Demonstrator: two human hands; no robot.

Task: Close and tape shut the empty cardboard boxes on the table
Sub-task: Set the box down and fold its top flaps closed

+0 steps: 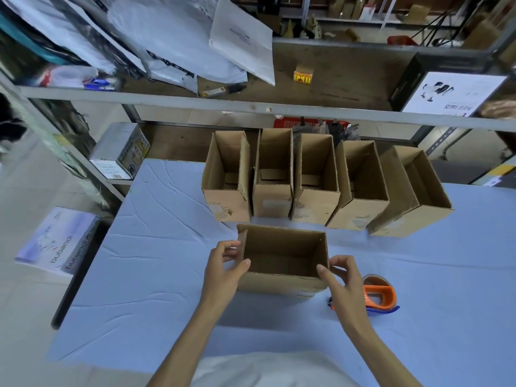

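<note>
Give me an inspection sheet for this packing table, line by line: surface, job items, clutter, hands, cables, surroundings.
Surface: table covered with a wrinkled light blue cloth.
Job's things: near box open and empty, in front; five open boxes in a row behind it; orange tape dispenser lying to its right.
Clutter: white mailer bags, a small yellow box and a marker on the shelf above.
Hands: left hand at the near box's left front corner, right hand at its right front corner, thumbs at the rim; grip unclear.
Cables: dark cables at far upper right.
Surroundings: red basket behind the row; printed carton on the floor at left.
</note>
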